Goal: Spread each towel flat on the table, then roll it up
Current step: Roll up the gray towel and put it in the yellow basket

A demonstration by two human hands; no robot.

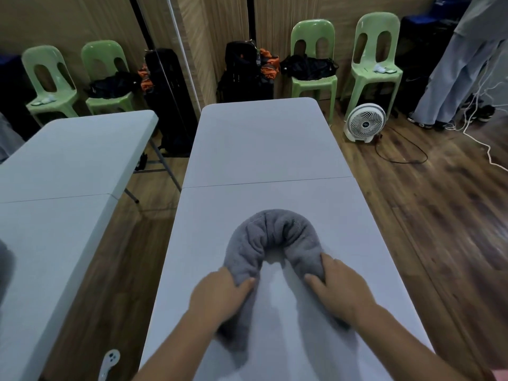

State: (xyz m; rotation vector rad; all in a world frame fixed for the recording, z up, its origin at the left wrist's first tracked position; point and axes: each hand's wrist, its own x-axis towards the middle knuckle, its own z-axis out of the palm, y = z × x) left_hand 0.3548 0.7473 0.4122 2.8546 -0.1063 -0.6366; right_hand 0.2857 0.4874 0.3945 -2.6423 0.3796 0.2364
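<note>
I see a rolled grey towel point(275, 229) bent into an arch on the white tabletop point(261, 149). My left grip point(220, 295) holds its left end and my right grip point(341, 287) its right end. A white fan point(365, 122) stands on the wooden floor point(439, 215).

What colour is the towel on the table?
Grey, plain with no pattern; the towel shows clearly in the head view.

Grey towel point(275, 229) here, fluffy terry, rolled into a thick sausage and bent into a horseshoe on the white table point(261, 147). The curve points away from me and both ends come back toward me. My left hand point(217, 295) grips the left end, my right hand point(341, 287) the right. Bare table shows inside the arch.
</note>
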